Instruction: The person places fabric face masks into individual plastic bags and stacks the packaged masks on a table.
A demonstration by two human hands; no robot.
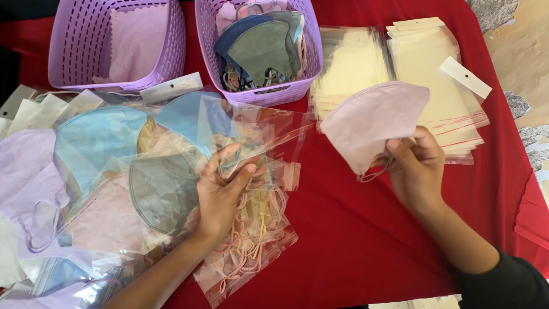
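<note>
One folded, pale pink mask (372, 120)

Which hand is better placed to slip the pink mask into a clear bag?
Probably right: the right hand already grips the pink mask. The left hand holds a clear bag over the bagged masks.

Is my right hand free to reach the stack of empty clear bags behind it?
Probably not as it is: the right hand is shut on a folded pink mask, which lies over the stack of empty clear bags. Nothing else blocks the way.
</note>
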